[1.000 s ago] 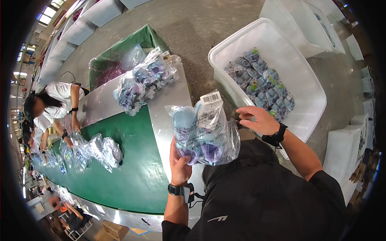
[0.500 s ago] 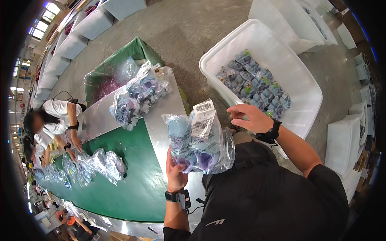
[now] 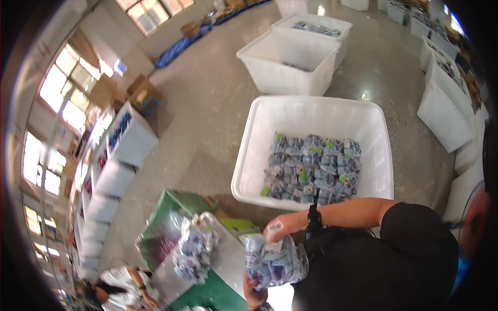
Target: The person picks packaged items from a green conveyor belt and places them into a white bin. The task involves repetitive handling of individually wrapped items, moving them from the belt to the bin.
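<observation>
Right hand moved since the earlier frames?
Yes. Judged against the metal-edged table, the right hand has moved left, closer to the table's end; it was apart from the clear bag, now it's at its top.

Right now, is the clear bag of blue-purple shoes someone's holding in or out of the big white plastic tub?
Out: the left grip holds the bag, apart from the tub.
</observation>
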